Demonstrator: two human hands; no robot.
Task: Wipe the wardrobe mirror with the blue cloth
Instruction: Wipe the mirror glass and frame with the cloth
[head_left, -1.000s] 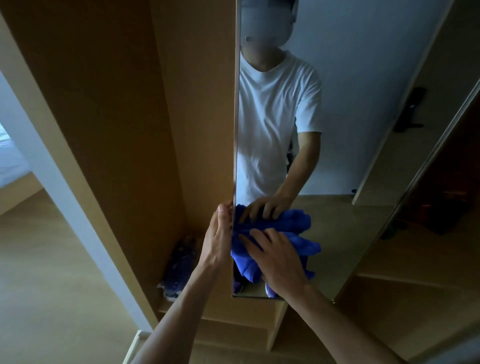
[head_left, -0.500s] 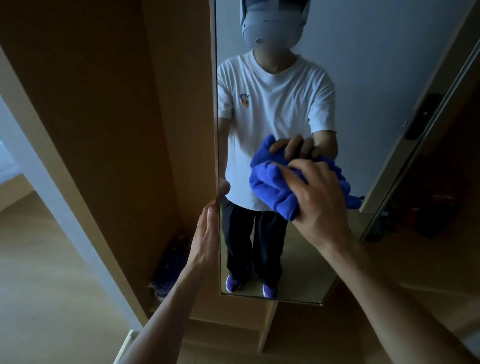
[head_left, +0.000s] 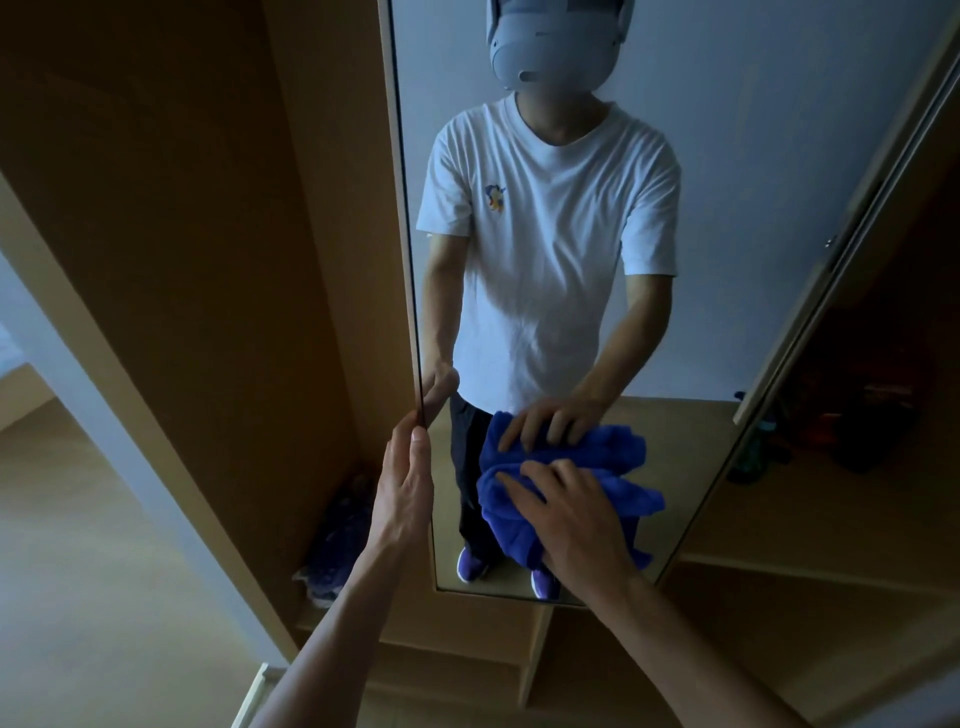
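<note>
Clearly mid-wipe, the blue cloth lies bunched against the lower part of the wardrobe mirror, under the right hand, whose fingers spread nearly flat and press it onto the glass without closing round it. Just left of that hand, the left hand rests with straight fingers along the mirror's left edge, apparently steadying it; whether any fingers reach behind the edge I cannot tell. No streaks or damp marks show, so which areas are finished is unclear. Judging by the cloth's position, the tall stretch of glass above both hands may remain. Beyond the left hand stands a wooden wardrobe panel.
</note>
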